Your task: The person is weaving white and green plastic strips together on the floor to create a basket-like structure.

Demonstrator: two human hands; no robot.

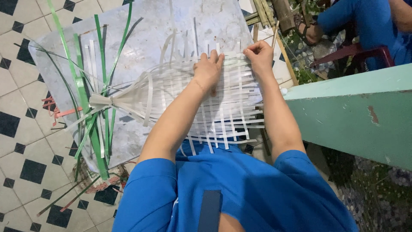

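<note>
Floor tiles, cream with black diamonds, surround a scuffed grey board that carries the work. Flat white strips form a half-woven mat, their loose ends bunched at the left. Glossy green strips lie scattered beside it. The left hand presses flat and open on the weave; the right hand pinches a strip at the far edge. A blue shirt hides the mat's near edge.
</note>
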